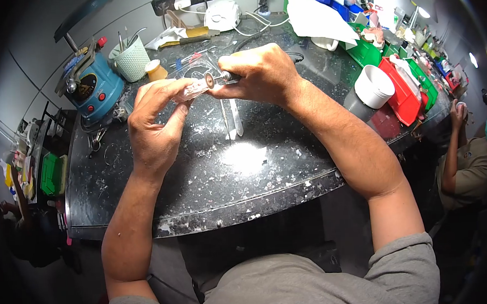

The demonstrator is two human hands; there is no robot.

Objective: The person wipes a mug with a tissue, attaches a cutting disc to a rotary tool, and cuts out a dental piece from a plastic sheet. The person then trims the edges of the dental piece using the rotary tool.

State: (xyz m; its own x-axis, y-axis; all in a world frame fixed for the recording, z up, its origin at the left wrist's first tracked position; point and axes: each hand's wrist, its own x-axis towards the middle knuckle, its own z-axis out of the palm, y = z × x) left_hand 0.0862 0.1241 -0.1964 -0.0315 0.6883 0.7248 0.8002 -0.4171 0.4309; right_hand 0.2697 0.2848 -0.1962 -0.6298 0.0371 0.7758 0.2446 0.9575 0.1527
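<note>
My left hand (pixel 156 123) is closed on a small whitish cast piece (pixel 195 88), held up over the bench. In my right hand (pixel 264 74) is a rotary handpiece (pixel 229 75), gripped between thumb and fingers. A small brown disc (pixel 209 80) at the handpiece's tip is right beside the cast piece; whether they touch I cannot tell. Below the hands, a metal spatula (pixel 236 119) and a thin tool lie on the black bench (pixel 201 192).
A blue machine (pixel 97 85) stands at the left, near a pale cup of tools (pixel 129 59) and a small yellowish cup (pixel 155 71). On the right are a white tub (pixel 374 87) and a red bin (pixel 399 97). A co-worker (pixel 467 165) is at far right.
</note>
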